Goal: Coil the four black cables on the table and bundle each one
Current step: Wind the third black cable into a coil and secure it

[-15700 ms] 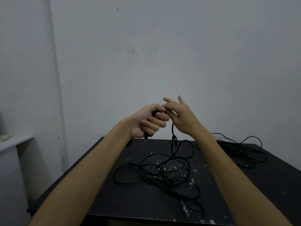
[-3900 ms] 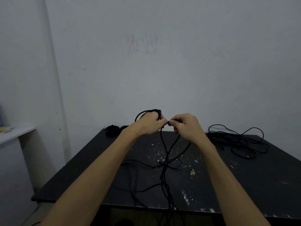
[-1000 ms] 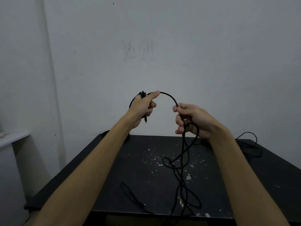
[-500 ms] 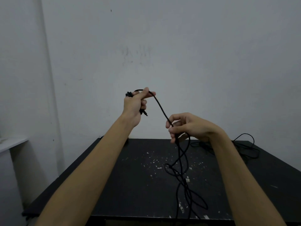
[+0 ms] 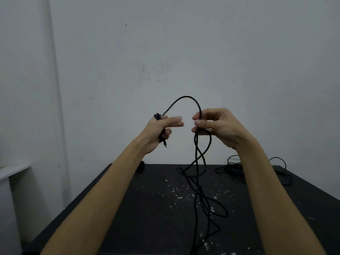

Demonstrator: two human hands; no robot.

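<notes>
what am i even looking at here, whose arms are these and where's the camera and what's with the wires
The camera sits on a person's head, looking forward and down, so the two bare arms are the wearer's own. The left hand grips a few turns of a black cable already wound; its plug end pokes out below the fist. The cable arches over to the right hand, which pinches it, and the rest hangs in loose loops to the black table, speckled with white flecks. Another loose cable lies at the far right, and a dark item at the far left is mostly hidden.
</notes>
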